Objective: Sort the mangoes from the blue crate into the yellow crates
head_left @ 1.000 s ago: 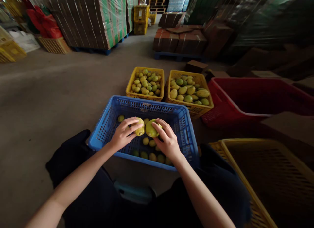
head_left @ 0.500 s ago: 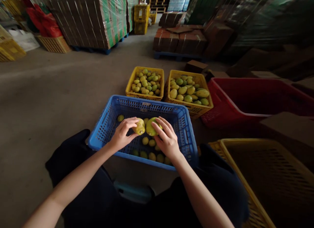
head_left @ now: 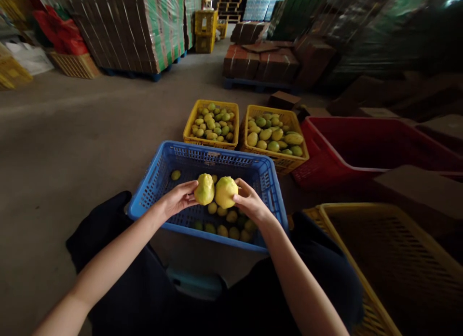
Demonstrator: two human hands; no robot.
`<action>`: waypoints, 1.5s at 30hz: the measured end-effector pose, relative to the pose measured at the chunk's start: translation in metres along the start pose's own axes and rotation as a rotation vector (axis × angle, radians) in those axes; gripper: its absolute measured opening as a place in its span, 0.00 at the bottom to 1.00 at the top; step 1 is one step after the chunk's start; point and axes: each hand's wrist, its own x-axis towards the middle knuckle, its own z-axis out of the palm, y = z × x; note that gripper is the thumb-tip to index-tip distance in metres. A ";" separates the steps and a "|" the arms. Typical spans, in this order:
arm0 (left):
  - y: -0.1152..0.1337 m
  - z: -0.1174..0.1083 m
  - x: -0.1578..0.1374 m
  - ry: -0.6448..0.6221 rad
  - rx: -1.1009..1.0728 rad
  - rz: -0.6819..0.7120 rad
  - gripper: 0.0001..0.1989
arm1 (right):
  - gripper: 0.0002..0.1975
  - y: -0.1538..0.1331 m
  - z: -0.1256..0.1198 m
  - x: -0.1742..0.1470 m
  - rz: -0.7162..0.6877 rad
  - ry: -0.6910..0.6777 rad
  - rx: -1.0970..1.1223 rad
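My left hand (head_left: 181, 197) holds a yellow-green lemon (head_left: 204, 189) with a lumpy surface, fingers and thumb closed on its left side. A larger, rounder yellow lemon (head_left: 226, 193) is gripped at its right side by my right hand (head_left: 250, 201). Side by side, the two fruits are held over the blue crate (head_left: 217, 147), almost touching each other. Inside that crate several smaller green and yellow lemons (head_left: 222, 231) lie mostly along the near side, and one sits at the far left. Part of its floor is hidden behind my hands.
Two yellow crates, one on the left (head_left: 186, 133) and one on the right (head_left: 306, 155), stand beyond the blue one, filled with lemons. To the right are a red bin (head_left: 314, 172) and another yellow crate (head_left: 325, 208). Flattened cardboard (head_left: 427, 189) and stacked pallets (head_left: 260, 65) lie farther off.
Both lemons have been turned in my hands, so different sides face up. My fingers have shifted from over the fruits to their outer sides. My view has moved slightly.
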 end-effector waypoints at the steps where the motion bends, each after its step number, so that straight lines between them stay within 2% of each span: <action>1: 0.000 0.000 0.000 0.001 -0.013 0.001 0.09 | 0.22 0.002 -0.001 0.000 0.009 -0.022 0.052; 4: 0.000 0.002 0.003 0.046 -0.037 0.040 0.06 | 0.24 0.007 -0.002 0.003 0.025 -0.062 0.123; 9: -0.004 0.006 0.006 0.067 -0.101 0.100 0.10 | 0.23 0.013 0.005 0.006 0.042 -0.012 0.140; 13: -0.008 0.008 0.005 0.066 -0.148 0.077 0.13 | 0.20 0.016 0.014 0.006 0.064 0.006 0.144; 21: -0.011 0.012 0.005 0.212 -0.330 -0.007 0.09 | 0.19 0.013 0.023 0.003 0.085 -0.025 0.135; 26: -0.023 0.014 0.013 0.199 -0.368 -0.025 0.10 | 0.23 0.028 0.041 -0.001 0.120 0.030 0.158; 29: -0.034 0.013 0.021 0.147 -0.335 -0.010 0.12 | 0.25 0.040 0.047 -0.002 0.104 0.062 0.171; 32: -0.040 0.013 0.028 0.091 -0.281 -0.001 0.14 | 0.24 0.047 0.046 -0.001 0.072 0.084 0.149; 37: -0.037 0.025 0.033 0.080 -0.297 0.008 0.13 | 0.23 0.046 0.038 0.001 0.074 0.131 0.165; 41: -0.033 0.033 0.030 0.072 -0.359 -0.005 0.12 | 0.24 0.042 0.035 0.001 0.093 0.125 0.181; 45: -0.035 0.032 0.025 0.074 -0.300 -0.030 0.13 | 0.25 0.042 0.034 -0.001 0.121 0.090 0.162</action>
